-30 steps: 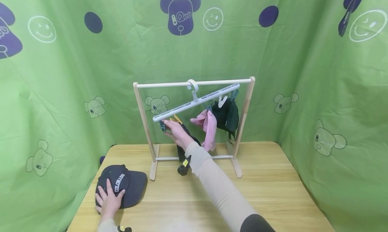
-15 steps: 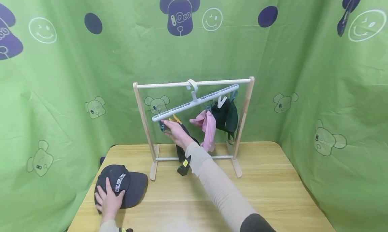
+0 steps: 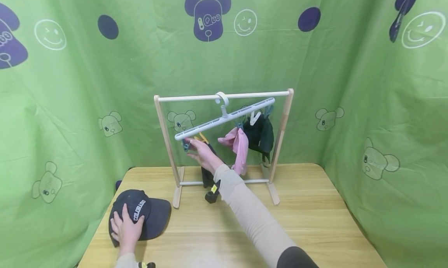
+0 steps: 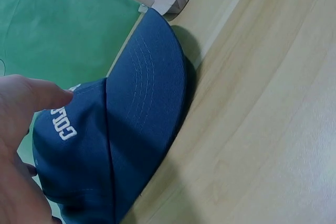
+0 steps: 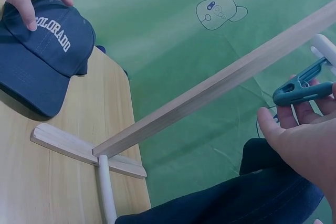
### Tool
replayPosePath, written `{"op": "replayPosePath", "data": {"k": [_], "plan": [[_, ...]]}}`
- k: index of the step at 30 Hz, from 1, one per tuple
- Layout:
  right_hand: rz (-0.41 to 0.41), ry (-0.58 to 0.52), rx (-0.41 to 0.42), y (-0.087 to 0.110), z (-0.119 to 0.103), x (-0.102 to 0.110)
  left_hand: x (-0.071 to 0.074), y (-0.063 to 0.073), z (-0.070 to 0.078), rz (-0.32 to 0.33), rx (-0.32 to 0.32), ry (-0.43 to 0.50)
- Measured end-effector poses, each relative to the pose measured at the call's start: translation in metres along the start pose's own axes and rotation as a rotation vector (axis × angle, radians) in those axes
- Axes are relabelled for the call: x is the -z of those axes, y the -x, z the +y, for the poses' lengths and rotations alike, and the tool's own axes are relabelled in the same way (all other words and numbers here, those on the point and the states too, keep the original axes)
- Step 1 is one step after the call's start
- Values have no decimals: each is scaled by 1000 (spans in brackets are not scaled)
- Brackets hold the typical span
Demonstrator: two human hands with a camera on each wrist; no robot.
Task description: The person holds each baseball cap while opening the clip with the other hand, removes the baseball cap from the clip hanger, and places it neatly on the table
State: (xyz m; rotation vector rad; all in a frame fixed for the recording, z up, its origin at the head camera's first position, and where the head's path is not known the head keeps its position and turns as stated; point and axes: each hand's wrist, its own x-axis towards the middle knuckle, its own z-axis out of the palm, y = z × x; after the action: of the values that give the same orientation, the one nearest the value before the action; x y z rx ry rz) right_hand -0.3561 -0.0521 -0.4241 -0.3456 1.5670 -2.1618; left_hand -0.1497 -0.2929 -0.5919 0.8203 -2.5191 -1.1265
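Note:
My left hand (image 3: 128,229) grips the crown of a dark navy baseball cap (image 3: 158,217) lettered COLORADO, at the table's left. Its fingers spread over the crown, and the brim (image 4: 144,93) points right. My right hand (image 3: 206,155) holds a teal clothespin (image 5: 299,88) under the lower left end of a pale blue clip hanger (image 3: 206,126). The hanger tilts down to the left. Beside that hand, a yellow clothespin (image 3: 201,138) holds a dark cap (image 5: 252,195), partly hidden by the arm in the head view.
The hanger hooks over the white rail (image 3: 189,98) of a wooden rack (image 3: 284,132). A pink cloth item (image 3: 240,147) hangs from another teal clothespin, and a dark green item (image 3: 260,132) hangs near a white clothespin (image 3: 254,118). Green curtains surround the wooden table (image 3: 315,205).
The hanger's left end and the right hand have shifted very slightly left. The left hand stays on the cap, which has barely moved.

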Motion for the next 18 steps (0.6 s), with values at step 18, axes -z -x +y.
{"op": "replayPosePath", "data": {"k": [18], "plan": [[-12, -50, -9, -1, 1, -3, -5, -1, 26, 114, -110, 80]]}}
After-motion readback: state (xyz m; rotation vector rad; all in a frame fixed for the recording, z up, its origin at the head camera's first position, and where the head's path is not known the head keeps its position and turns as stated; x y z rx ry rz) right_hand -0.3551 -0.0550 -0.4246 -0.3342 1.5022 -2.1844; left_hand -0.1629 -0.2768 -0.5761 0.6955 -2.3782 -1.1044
